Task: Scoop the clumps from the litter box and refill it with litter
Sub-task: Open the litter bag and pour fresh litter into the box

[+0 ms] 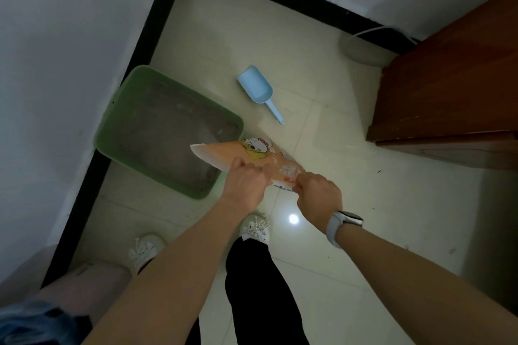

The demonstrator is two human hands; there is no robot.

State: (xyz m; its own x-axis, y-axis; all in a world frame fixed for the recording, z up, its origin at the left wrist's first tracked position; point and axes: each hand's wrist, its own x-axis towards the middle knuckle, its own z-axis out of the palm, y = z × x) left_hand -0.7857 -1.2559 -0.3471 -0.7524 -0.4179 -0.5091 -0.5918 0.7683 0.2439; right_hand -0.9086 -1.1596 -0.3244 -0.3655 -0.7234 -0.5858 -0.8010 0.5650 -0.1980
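A green litter box [113, 123] with grey litter inside stands on the tiled floor against the left wall. I hold an orange litter bag [221, 152] with a cartoon print tilted over the box's near right corner, its open white mouth pointing left over the litter. My left hand [245, 183] grips the bag's lower edge. My right hand [318, 193], with a white watch on the wrist, pinches the bag's bottom end. A light blue scoop [256, 87] lies on the floor to the right of the box, apart from both hands.
A brown wooden cabinet [448, 87] fills the right side. A round grey base with a white cable [361, 47] sits in the far corner. A pale bin [84, 286] stands at the lower left. My white shoes [255, 228] are just below the bag.
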